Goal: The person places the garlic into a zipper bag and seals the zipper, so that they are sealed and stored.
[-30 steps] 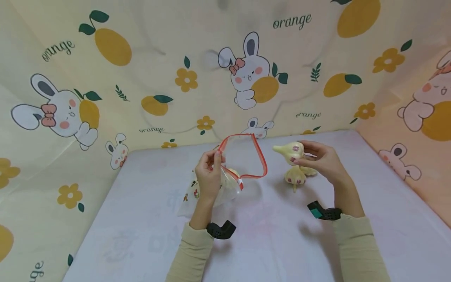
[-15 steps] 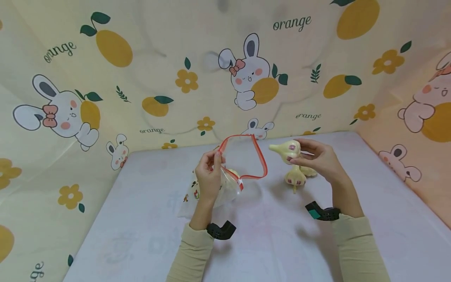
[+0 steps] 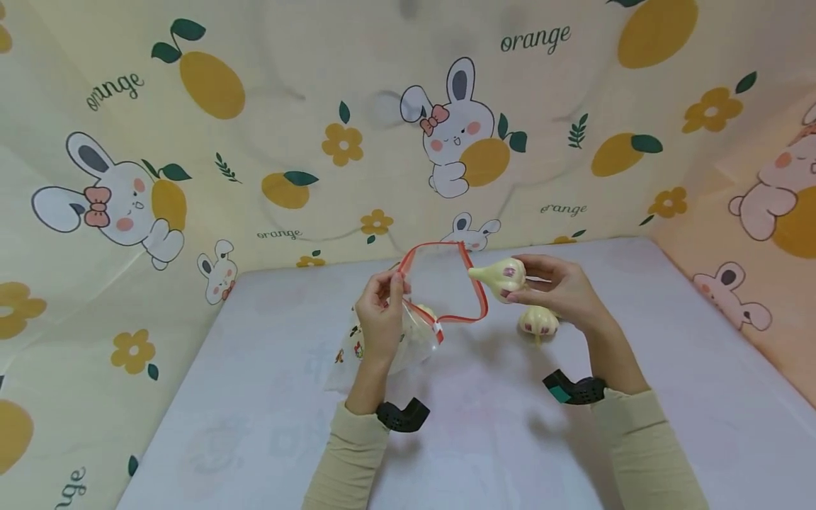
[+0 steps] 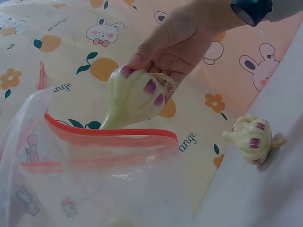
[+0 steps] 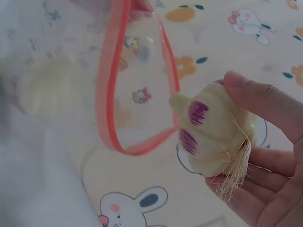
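My left hand (image 3: 382,315) pinches the red-edged rim of a clear zip bag (image 4: 113,184) printed with small cartoon figures. The bag's mouth gapes toward the right, and a pale garlic bulb (image 5: 52,85) shows blurred through its wall. In my right hand (image 3: 561,287) is another garlic bulb (image 5: 213,127), cream with purple streaks and stringy roots, held between thumb and fingers at the root end. Its stem points left and overlaps the bag's red edge in the head view. A further garlic bulb (image 4: 251,139) lies on the table below my right hand.
The table (image 3: 255,425) has a pale, smooth cover. Behind it and at both sides rises a cream cloth (image 3: 287,106) printed with rabbits, oranges and flowers. A black wrist camera (image 3: 403,415) sits on the left wrist, another black wrist camera (image 3: 574,388) on the right.
My right hand has carried its garlic bulb leftward, up to the bag's open mouth. The left hand keeps its grip on the bag and has hardly moved.
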